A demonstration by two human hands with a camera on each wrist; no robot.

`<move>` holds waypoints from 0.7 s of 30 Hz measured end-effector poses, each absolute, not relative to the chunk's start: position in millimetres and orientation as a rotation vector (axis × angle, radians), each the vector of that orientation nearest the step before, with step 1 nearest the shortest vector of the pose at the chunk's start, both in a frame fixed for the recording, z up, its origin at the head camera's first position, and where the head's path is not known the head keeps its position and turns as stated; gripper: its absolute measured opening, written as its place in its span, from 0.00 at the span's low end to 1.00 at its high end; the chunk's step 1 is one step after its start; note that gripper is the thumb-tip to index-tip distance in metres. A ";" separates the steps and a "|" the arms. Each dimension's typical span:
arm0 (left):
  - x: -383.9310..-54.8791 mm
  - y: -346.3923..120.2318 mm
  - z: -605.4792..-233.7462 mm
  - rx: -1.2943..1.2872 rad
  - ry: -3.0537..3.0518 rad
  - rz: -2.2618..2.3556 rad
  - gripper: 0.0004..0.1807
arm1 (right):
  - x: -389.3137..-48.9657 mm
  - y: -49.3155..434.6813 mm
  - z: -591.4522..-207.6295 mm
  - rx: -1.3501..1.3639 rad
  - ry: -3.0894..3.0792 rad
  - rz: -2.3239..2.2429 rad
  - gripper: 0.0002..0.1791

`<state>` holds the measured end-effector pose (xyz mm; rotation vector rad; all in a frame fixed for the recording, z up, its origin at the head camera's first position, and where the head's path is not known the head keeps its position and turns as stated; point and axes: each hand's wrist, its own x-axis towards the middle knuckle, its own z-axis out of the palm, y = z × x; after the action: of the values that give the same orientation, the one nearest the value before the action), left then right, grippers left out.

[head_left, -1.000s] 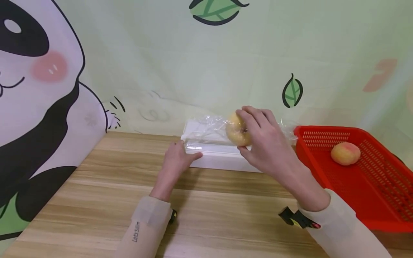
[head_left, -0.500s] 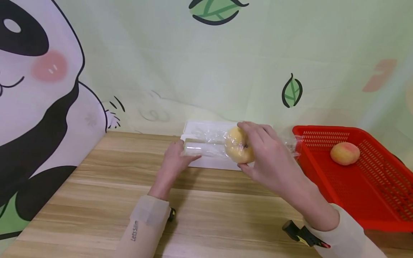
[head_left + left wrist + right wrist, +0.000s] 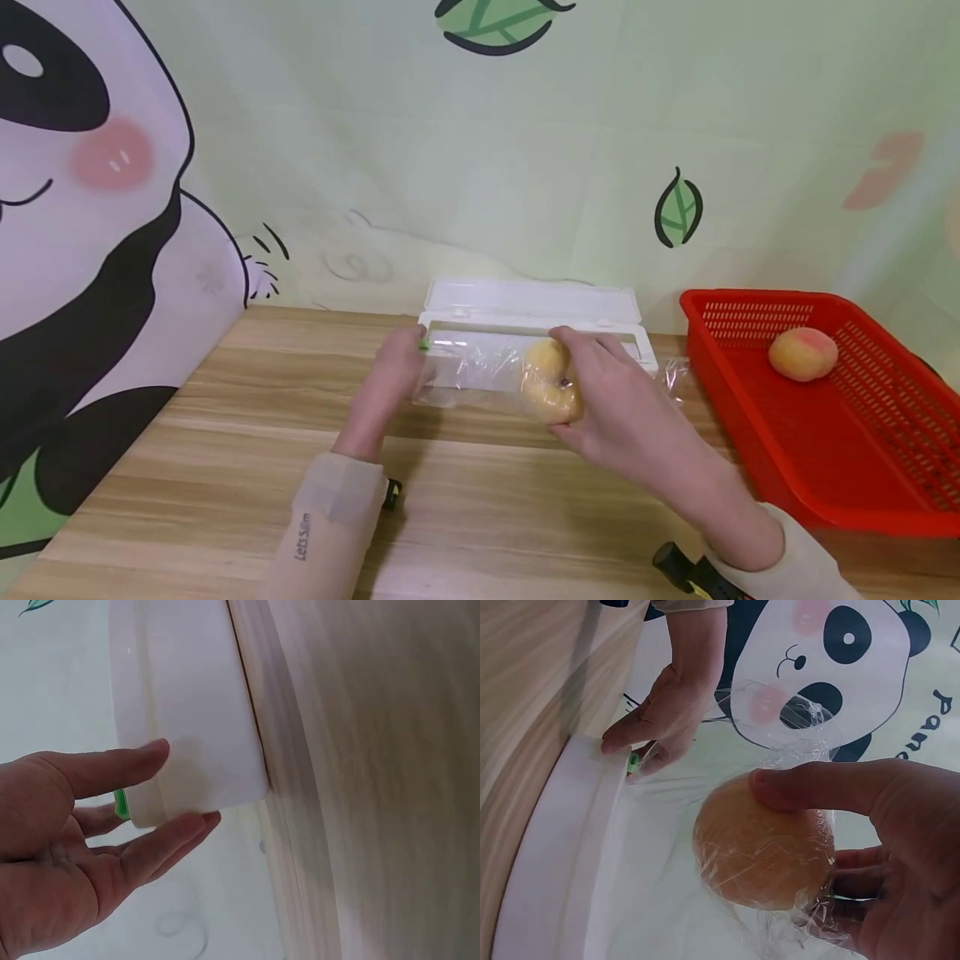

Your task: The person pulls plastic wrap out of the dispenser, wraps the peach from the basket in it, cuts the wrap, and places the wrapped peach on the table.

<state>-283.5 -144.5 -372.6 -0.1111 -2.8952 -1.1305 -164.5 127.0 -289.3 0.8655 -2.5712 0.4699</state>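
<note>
My right hand (image 3: 633,404) grips a yellow peach (image 3: 550,387) over the near side of a white cling film box (image 3: 534,302). Clear film (image 3: 810,735) covers the peach in wrinkles, and a stretch of it runs left towards the box's left end. The box's lid stands open at the back. My left hand (image 3: 97,825) holds that left end, thumb on the front face and fingers around the end wall. Beside those fingers shows a small green piece (image 3: 121,804). In the right wrist view, my thumb (image 3: 802,787) lies across the wrapped peach.
A red plastic basket (image 3: 780,467) stands to the right of the box, with another peach (image 3: 803,354) inside. The wooden table (image 3: 480,517) ends at a wall cloth (image 3: 360,167) printed with a panda and leaves, close behind the box.
My right hand has brought the wrapped peach down and nearer, from above the box to its front side, drawing the film along. My left hand stays at the box's end.
</note>
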 end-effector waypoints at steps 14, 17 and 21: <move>-282.3 -149.4 -370.9 -0.091 -2.917 -1.211 0.37 | -169.9 128.2 -320.3 0.926 -2.655 0.568 0.44; -281.6 -149.1 -370.3 -0.062 -2.928 -1.249 0.36 | -172.2 128.3 -325.9 0.931 -2.683 0.571 0.45; -281.5 -150.0 -370.4 -0.086 -2.929 -1.227 0.33 | -176.7 127.5 -332.8 0.945 -2.707 0.566 0.44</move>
<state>-281.5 -150.0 -370.4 -0.0864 -2.9289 -1.2273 -176.7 127.5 -332.8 0.9447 -2.7070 0.5662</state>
